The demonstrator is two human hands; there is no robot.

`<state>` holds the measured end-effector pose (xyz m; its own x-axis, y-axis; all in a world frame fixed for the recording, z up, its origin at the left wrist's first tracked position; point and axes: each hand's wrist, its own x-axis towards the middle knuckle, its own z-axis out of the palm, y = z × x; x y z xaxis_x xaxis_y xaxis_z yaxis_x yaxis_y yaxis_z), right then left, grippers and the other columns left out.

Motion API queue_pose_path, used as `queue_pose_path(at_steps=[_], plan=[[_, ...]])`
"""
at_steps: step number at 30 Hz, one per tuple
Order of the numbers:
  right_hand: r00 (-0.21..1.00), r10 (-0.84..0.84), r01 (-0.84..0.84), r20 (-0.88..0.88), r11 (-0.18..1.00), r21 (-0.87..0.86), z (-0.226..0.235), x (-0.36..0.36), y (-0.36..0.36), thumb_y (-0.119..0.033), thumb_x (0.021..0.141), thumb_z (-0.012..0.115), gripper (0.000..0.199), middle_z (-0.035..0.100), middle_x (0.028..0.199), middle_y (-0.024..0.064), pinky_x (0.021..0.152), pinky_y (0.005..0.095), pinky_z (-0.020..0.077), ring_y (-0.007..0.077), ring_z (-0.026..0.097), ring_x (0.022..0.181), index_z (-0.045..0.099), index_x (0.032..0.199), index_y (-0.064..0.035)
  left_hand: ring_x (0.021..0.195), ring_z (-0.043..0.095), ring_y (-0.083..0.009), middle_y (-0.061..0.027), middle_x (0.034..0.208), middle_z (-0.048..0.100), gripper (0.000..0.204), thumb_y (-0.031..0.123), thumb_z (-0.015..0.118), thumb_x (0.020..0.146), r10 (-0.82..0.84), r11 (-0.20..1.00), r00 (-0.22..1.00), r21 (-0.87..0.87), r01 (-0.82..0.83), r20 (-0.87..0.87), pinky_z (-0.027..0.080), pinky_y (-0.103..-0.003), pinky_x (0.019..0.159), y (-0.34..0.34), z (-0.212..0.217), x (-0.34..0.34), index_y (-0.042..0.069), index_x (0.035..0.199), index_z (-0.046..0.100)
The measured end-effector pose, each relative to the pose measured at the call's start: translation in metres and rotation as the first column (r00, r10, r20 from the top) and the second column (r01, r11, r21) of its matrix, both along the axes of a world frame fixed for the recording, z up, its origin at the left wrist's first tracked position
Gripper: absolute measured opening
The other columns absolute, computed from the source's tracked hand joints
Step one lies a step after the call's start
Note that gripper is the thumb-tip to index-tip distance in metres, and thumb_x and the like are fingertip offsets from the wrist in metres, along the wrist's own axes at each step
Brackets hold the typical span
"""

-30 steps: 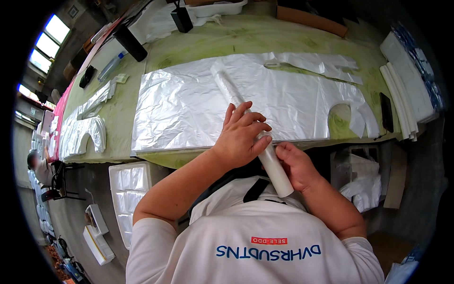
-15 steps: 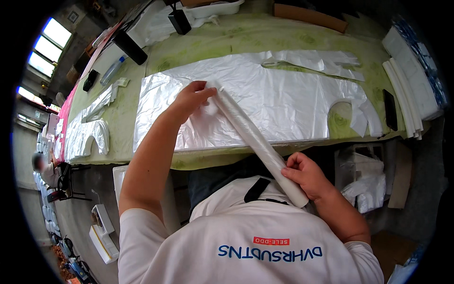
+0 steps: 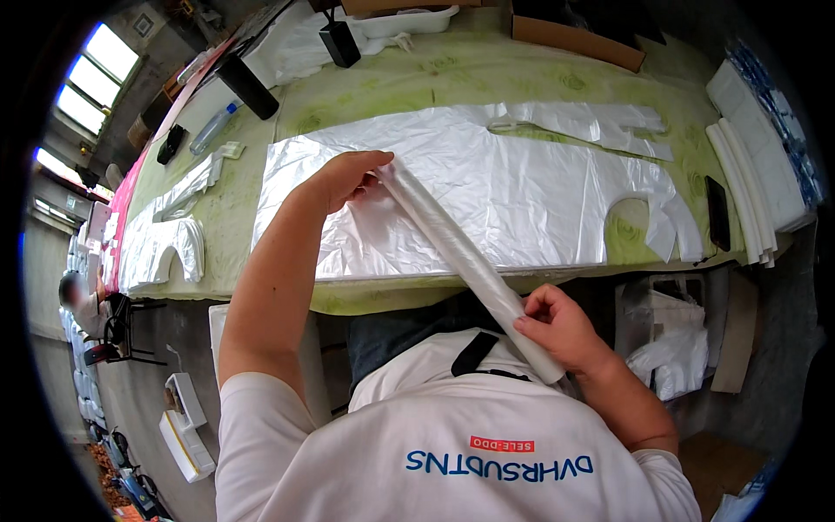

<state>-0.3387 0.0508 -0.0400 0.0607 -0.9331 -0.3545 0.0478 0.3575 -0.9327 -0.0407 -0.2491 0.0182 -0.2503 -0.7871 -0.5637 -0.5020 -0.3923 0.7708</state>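
A slim roll of whitish translucent plastic film (image 3: 461,257) lies slantwise between my hands. Its far end rises over the table, and its near end rests toward my waist. My left hand (image 3: 355,180) is closed round the far end, the thumb side at the tip. Nearer my body, my right hand (image 3: 561,329) grips the roll with thumb and bent fingers. Beneath the roll, shiny white plastic aprons (image 3: 522,196) are spread flat, their neck loop and straps to the right. Part of the aprons is hidden by my left forearm.
On the green patterned table cover (image 3: 487,74) stand a black bottle (image 3: 247,87), a clear bottle (image 3: 211,129) and a black box-shaped device (image 3: 339,43). A phone (image 3: 718,213) and white rolls (image 3: 739,187) lie at right; smaller folded plastic (image 3: 165,248) at left. A person (image 3: 85,304) sits far left.
My left fingers have shifted over the roll's far end and bent more around it. My right hand keeps its grip, and the whole view has moved slightly.
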Motion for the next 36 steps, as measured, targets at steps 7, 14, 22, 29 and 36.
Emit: queue_pose_path(at_steps=[7, 14, 22, 29, 36], plan=[[0.991, 0.066, -0.074, -0.113, 0.995, -0.072, 0.007, 0.019, -0.017, -0.014, 0.088, 0.078, 0.05, 0.067, 0.108, 0.0098, 0.085, 0.03, 0.0518, 0.0148, 0.063, 0.096, 0.051, 0.129, -0.0038, 0.089, 0.055, -0.0143, -0.0012, 0.099, 0.063, 0.021, 0.029, 0.062, 0.092, 0.046, 0.98, 0.985, -0.197, -0.012, 0.169, 0.047, -0.032, 0.075, -0.016, 0.0, -0.002, 0.013, 0.102, 0.072], [0.969, 0.212, -0.193, -0.128, 0.97, 0.146, 0.019, 0.008, 0.002, -0.017, 0.084, 0.081, 0.078, 0.066, 0.121, 0.0187, 0.095, 0.037, 0.0514, 0.0224, 0.065, 0.108, 0.039, 0.147, -0.0038, 0.097, 0.066, -0.0287, -0.0135, 0.109, 0.07, 0.035, 0.032, 0.054, 0.091, 0.107, 0.917, 0.92, -0.395, 0.055, 0.377, 0.053, -0.042, 0.085, -0.022, -0.014, -0.006, 0.01, 0.112, 0.072], [0.914, 0.318, -0.219, -0.251, 0.909, 0.354, 0.012, -0.092, 0.131, -0.015, 0.077, 0.085, 0.074, 0.065, 0.125, 0.0131, 0.098, 0.0356, 0.0505, 0.0224, 0.064, 0.111, 0.05, 0.142, -0.0033, 0.113, 0.065, -0.0367, -0.0162, 0.125, 0.068, 0.044, 0.037, 0.051, 0.091, 0.096, 0.842, 0.824, -0.487, 0.233, 0.559, 0.052, -0.044, 0.098, -0.018, -0.029, -0.012, 0.009, 0.119, 0.071], [0.909, 0.237, -0.078, -0.342, 0.905, 0.418, -0.006, -0.134, 0.194, -0.001, 0.075, 0.081, 0.067, 0.063, 0.12, 0.008, 0.094, 0.0341, 0.0518, 0.0183, 0.063, 0.107, 0.053, 0.136, -0.0038, 0.118, 0.064, -0.0359, -0.0221, 0.13, 0.064, 0.053, 0.036, 0.06, 0.089, 0.207, 0.824, 0.882, -0.561, 0.076, 0.424, 0.05, -0.042, 0.101, -0.036, -0.03, -0.002, 0.002, 0.129, 0.061], [0.987, 0.045, -0.011, -0.151, 0.976, 0.217, 0.014, -0.129, 0.161, -0.001, 0.075, 0.08, 0.069, 0.06, 0.126, 0.0069, 0.102, 0.0336, 0.0457, 0.0172, 0.056, 0.119, 0.051, 0.138, -0.0021, 0.118, 0.056, -0.0346, -0.0198, 0.129, 0.056, 0.049, 0.015, 0.075, 0.085, 0.165, 0.434, 0.986, -0.896, -0.097, -0.026, 0.045, -0.042, 0.103, 0.038, -0.044, -0.003, 0.0, 0.128, 0.055]])
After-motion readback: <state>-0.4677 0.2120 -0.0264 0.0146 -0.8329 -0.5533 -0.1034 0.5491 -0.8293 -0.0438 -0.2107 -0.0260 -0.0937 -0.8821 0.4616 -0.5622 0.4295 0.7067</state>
